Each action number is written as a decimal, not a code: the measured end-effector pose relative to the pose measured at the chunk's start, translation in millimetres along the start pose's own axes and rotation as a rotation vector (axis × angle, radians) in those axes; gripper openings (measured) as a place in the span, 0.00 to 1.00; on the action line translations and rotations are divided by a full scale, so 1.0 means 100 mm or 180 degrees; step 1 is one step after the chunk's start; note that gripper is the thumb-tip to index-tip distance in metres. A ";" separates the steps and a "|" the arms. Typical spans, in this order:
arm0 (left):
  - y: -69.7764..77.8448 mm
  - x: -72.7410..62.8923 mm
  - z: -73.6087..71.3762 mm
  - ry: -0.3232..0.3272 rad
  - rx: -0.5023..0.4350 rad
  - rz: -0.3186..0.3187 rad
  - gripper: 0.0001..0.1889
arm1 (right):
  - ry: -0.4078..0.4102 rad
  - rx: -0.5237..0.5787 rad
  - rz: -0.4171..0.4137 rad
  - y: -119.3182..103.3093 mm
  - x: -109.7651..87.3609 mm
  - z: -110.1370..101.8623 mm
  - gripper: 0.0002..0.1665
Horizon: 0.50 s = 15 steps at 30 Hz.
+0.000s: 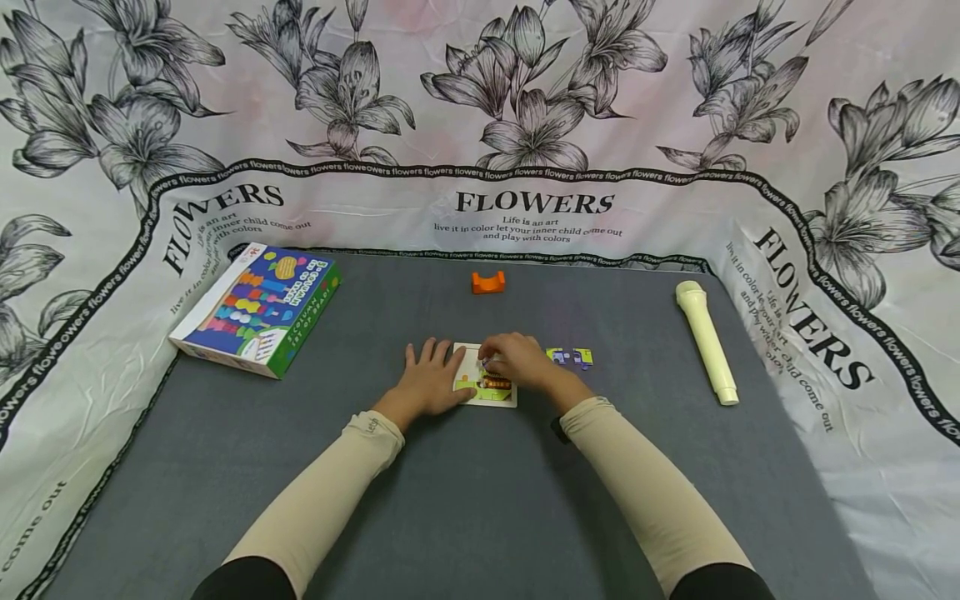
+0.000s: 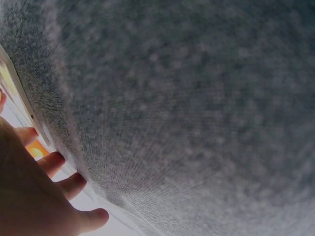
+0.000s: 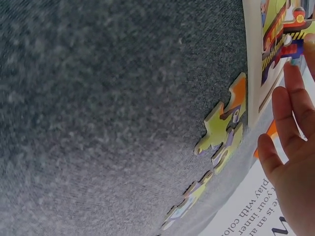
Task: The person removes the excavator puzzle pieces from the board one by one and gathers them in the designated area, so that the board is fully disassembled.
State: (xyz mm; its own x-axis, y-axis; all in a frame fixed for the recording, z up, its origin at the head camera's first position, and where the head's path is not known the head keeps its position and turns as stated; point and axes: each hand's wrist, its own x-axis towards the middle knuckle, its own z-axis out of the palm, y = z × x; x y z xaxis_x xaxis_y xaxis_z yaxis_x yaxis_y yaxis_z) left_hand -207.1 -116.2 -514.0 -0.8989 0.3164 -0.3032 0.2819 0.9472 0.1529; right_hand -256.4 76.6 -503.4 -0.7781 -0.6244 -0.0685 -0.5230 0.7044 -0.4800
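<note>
A jigsaw puzzle board (image 1: 491,400) with a pale frame lies mid-table, its lower part filled with pieces. My left hand (image 1: 429,382) rests flat with spread fingers at the board's left edge, the thumb over its lower left corner. My right hand (image 1: 517,361) is over the board's upper right, thumb and fingertips pinching a small puzzle piece (image 3: 294,50), partly hidden by the fingers. Just right of that hand lie loose puzzle pieces (image 1: 582,358), yellow-green and purple. The right wrist view shows several loose pieces (image 3: 215,130) beside the frame.
A blue and green game box (image 1: 266,308) lies at the left of the grey table (image 1: 480,517). Behind the board sits a small orange block (image 1: 488,282). A pale yellow tube-shaped object (image 1: 707,342) lies at the right. Flower-printed cloth (image 1: 540,125) surrounds the table.
</note>
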 end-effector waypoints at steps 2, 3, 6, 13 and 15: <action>0.00 0.00 0.00 0.0005 0.0010 -0.0002 0.42 | 0.0009 0.0009 0.0011 0.00 0.00 0.00 0.08; -0.01 0.01 0.00 0.0009 0.0008 -0.0001 0.42 | 0.0021 -0.0003 0.0010 0.00 0.01 0.01 0.08; -0.01 0.01 0.00 0.0024 0.0000 0.0010 0.42 | 0.0074 -0.0084 0.0012 0.00 0.03 0.04 0.07; -0.02 0.01 0.00 0.0021 -0.0026 0.0017 0.42 | 0.0174 -0.0220 0.0010 0.00 0.05 0.10 0.06; -0.01 0.01 0.00 0.0016 -0.0023 0.0016 0.42 | 0.0190 -0.0238 -0.0009 0.00 0.05 0.10 0.07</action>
State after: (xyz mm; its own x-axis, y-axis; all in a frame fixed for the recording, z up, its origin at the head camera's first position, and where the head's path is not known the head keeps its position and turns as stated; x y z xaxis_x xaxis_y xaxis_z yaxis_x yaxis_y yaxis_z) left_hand -208.2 -117.2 -514.4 -0.8992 0.3208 -0.2976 0.2839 0.9452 0.1612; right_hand -256.9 69.7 -512.7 -0.7948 -0.6068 -0.0140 -0.5480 0.7273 -0.4133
